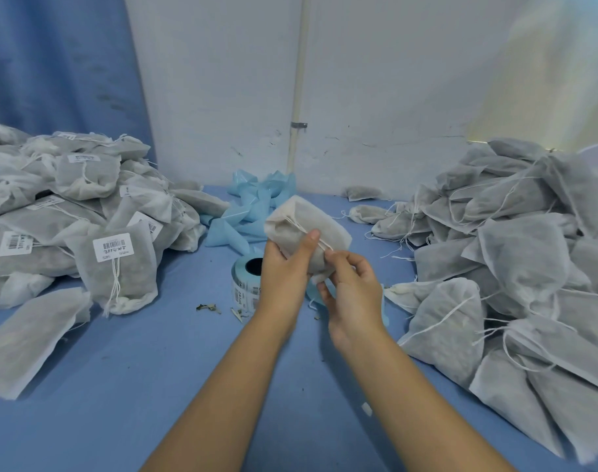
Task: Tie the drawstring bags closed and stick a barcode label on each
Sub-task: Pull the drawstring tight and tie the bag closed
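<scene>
Blue tabletop (pixel 154 369), white wall corner behind.

Item one: labelled bags (pixel 69 206), heaped at my left, tied and barcoded. Done.

Item two: unlabelled bags (pixel 512 260), heaped at my right, cords trailing. Outstanding.

Item three: one bag (pixel 308 216), held above the label roll (pixel 246 281), no label showing. My left hand (pixel 284 270) grips its near end, thumb pressed on. My right hand (pixel 352 287) pinches the drawstring (pixel 302 228), thumb to forefinger.
</scene>
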Tool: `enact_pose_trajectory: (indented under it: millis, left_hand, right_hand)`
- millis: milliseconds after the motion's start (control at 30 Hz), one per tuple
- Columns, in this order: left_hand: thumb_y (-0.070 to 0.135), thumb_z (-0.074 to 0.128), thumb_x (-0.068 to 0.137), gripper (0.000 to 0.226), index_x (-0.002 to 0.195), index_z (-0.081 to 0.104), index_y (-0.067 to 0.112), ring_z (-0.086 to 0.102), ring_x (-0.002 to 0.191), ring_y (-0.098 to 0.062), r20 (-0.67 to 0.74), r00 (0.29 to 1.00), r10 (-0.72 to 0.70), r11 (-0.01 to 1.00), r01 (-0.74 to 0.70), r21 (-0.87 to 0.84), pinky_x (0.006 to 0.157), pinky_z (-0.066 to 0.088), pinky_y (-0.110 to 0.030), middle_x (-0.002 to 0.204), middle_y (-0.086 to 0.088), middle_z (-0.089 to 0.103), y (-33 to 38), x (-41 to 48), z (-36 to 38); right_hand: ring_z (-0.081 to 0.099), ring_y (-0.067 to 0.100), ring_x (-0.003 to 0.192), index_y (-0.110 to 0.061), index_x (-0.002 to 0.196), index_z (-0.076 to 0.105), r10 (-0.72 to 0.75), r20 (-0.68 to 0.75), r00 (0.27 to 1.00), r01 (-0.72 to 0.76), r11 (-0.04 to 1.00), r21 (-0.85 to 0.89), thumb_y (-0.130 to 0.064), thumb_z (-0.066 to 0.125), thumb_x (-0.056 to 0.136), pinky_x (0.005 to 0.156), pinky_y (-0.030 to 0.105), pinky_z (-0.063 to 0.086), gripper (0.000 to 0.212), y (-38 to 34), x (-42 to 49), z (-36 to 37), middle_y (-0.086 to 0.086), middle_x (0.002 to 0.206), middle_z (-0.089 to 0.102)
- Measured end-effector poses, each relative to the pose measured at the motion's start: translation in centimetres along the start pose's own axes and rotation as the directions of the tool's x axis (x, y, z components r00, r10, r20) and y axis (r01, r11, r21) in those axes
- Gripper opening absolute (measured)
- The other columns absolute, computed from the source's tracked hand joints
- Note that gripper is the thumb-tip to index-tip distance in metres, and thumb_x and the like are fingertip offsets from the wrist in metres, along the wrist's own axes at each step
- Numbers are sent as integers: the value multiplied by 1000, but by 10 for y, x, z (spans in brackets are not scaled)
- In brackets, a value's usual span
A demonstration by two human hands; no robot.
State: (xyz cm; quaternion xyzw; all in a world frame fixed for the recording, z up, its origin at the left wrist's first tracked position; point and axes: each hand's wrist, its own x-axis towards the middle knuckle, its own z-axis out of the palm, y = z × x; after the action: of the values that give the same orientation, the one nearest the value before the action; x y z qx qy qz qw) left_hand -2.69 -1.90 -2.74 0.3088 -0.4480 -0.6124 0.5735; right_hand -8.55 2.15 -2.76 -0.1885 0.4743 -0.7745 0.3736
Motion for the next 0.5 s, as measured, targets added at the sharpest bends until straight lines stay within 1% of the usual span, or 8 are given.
enact_pose_trajectory:
  millis: [67,133,200,233,300,400,433,500]
  left_hand:
    - [19,67,87,17,100,60,11,68,95,-25,-55,998,12,1000,-12,2,86,55,-37,96,-8,71,0,2,-2]
    - [16,66,87,18,102,62,8,67,100,-28,-89,995,-37,997,31,-65,92,53,-42,103,-12,70,1,5,-7]
    - [17,67,87,16,101,63,10,67,102,-28,-110,991,-71,990,56,-132,95,51,-45,105,-12,70,3,8,-12]
    - [17,68,86,16,101,64,12,67,101,-27,-119,990,-71,988,54,-143,93,52,-44,105,-11,71,4,10,-15]
    - [17,69,85,14,99,65,15,68,97,-23,-118,991,-68,983,47,-176,85,55,-39,103,-7,72,6,13,-20]
    - [16,69,85,13,98,66,17,70,91,-18,-93,992,-84,969,60,-240,73,55,-31,96,-3,74,7,16,-25]
    - [17,69,85,13,98,66,17,70,90,-17,-88,992,-91,968,68,-241,71,55,-31,95,-2,74,7,16,-26]
    - [17,68,86,13,98,66,18,70,91,-18,-80,992,-95,972,75,-224,74,55,-33,95,-1,74,6,16,-27]
  right_hand:
    - [55,10,68,-16,76,58,-2,18,1000,3,1000,-21,-7,66,85,67,24,45,15,3,1,0,1,78,61]
    - [56,13,73,-16,81,60,-31,55,998,35,997,-76,-10,67,85,71,25,46,10,6,3,-2,3,84,62]
    - [59,13,78,-17,87,59,-77,99,992,96,975,-201,-10,66,85,73,25,48,10,10,5,-5,2,92,64]
    - [60,12,80,-19,91,57,-110,128,986,144,944,-298,-8,64,85,74,24,48,15,14,6,-8,0,97,64]
    - [58,10,87,-22,101,53,-202,259,945,310,806,-503,0,59,83,77,24,47,28,22,7,-14,-3,109,60]
    - [45,15,111,-16,125,51,-267,510,818,572,474,-669,9,52,78,96,24,38,53,33,11,-23,-5,124,44]
    - [40,18,116,-16,129,51,-263,555,789,613,388,-689,10,52,77,100,21,33,58,36,12,-25,-4,129,39]
    - [35,19,119,-19,127,56,-279,581,764,645,293,-706,6,54,78,95,11,24,54,36,15,-27,-1,139,34]
